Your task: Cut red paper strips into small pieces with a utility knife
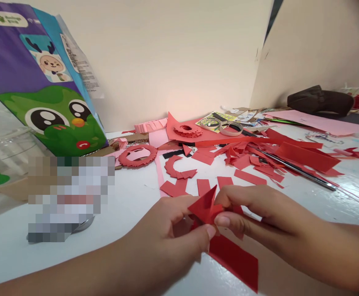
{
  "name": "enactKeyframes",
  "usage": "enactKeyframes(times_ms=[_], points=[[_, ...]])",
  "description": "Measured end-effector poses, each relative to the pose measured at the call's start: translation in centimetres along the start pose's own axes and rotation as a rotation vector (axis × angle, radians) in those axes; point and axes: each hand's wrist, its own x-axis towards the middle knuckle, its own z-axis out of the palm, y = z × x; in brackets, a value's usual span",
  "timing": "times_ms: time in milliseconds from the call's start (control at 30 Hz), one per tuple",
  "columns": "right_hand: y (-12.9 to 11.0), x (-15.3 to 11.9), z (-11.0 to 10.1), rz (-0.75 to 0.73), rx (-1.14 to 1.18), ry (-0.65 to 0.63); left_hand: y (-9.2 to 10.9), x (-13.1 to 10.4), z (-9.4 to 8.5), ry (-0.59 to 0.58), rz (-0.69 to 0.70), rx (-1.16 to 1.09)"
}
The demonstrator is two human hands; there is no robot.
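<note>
Both my hands pinch one folded piece of red paper (202, 205) in front of me, a little above the white table. My left hand (170, 238) grips its lower left part between thumb and fingers. From the right, my right hand (259, 213) holds its other side, thumb pressed on the paper. A pointed flap stands up between the two hands. Below them lies a flat red paper strip (238, 263). Just beyond my fingers are short red strips (204, 187) and a curved chain of folded red pieces (178, 168). Parts of the held paper are hidden by my fingers.
A closed red paper ring (138, 156) lies left of the curved chain. Rolls of tape (230, 128), red scraps (265, 162) and a long dark metallic tool (296, 168) spread to the right. A purple and green bag (53, 102) stands at left, near a blurred-out patch (74, 197).
</note>
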Motion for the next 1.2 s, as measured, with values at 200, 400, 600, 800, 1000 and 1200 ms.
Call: enactKeyframes(times_ms=[200, 400, 600, 800, 1000, 1200], points=[[0.1, -0.3, 0.3, 0.028, -0.018, -0.015, -0.1, 0.2, 0.2, -0.028, -0.001, -0.041], [0.2, -0.1, -0.1, 0.045, 0.174, -0.081, -0.5, 0.0, 0.0, -0.032, 0.034, -0.145], [0.5, 0.3, -0.1, 0.032, 0.299, -0.095, -0.1, -0.3, -0.5, 0.067, 0.007, -0.071], [0.5, -0.1, -0.2, 0.033, 0.217, -0.080, -0.1, 0.0, 0.2, 0.117, 0.038, 0.090], [0.4, -0.1, -0.2, 0.034, 0.115, -0.084, 1.2, 0.1, 0.5, 0.167, 0.152, 0.318], [0.3, 0.4, -0.3, 0.036, 0.001, -0.096, 0.9, -0.2, 0.3, 0.280, 0.169, 0.339]])
